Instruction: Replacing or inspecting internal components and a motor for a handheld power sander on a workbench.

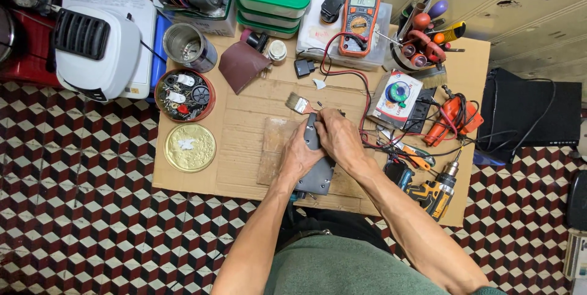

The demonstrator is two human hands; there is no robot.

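both hands are closed on a dark grey device casing (317,169) that lies lengthwise on a small wooden board (273,148) in the middle of the cardboard sheet (244,124): the left hand (298,155) wraps its left flank, the right hand (338,139) presses over its far end, fingers together on it. the casing's near end pokes past the board toward the cardboard's near edge, so a hard push could probably tip or slide it off toward the lap. just right of the right wrist, red and black test leads (358,96) trail across the work; an elbow swing might snag them and drag the multimeter (361,18). a cordless drill (435,192) sits at the right near corner, close to the edge. just beyond the hands lies a paintbrush (299,104). open room is mostly left, short of the gold tin lid (189,147) and the tin of small parts (184,94). the far edge is crowded with boxes and tools.
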